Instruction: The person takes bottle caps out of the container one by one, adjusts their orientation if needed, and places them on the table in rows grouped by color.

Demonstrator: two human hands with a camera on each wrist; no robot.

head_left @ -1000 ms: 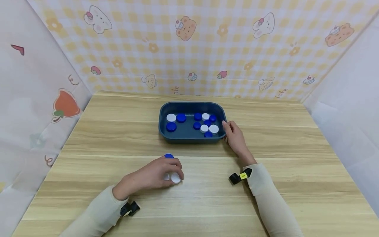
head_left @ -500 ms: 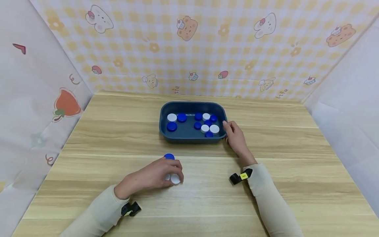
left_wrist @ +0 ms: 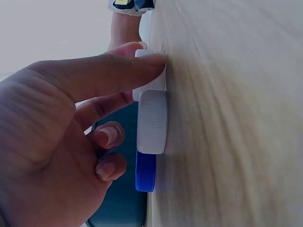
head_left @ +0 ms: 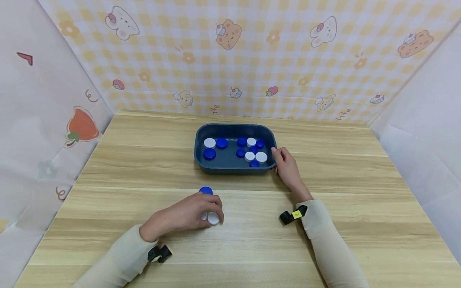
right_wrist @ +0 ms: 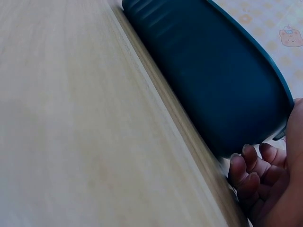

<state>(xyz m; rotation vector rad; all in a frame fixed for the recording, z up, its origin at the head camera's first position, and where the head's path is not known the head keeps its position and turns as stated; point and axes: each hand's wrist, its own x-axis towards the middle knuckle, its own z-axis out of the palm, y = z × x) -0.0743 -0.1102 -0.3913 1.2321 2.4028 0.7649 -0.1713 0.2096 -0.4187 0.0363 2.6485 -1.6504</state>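
My left hand (head_left: 191,212) is low over the table, pinching a white bottle cap (head_left: 213,218) between thumb and forefinger. Beside that cap sits a second white bottle cap (left_wrist: 152,122), mostly hidden by the hand in the head view. A blue bottle cap (head_left: 205,191) lies just beyond the knuckles. My right hand (head_left: 288,168) grips the right front corner of a dark blue plastic tray (head_left: 234,171), its thumb on the rim and the other fingers curled outside the wall. White and blue caps lie flat inside the tray, a few at its left and several at its right.
The wood-grain table (head_left: 360,180) runs back to a yellow checked backdrop (head_left: 252,60). White cloth walls stand on the left (head_left: 43,132) and the right. A black wrist camera (head_left: 287,217) sits on the right cuff, another black wrist camera (head_left: 160,254) on the left.
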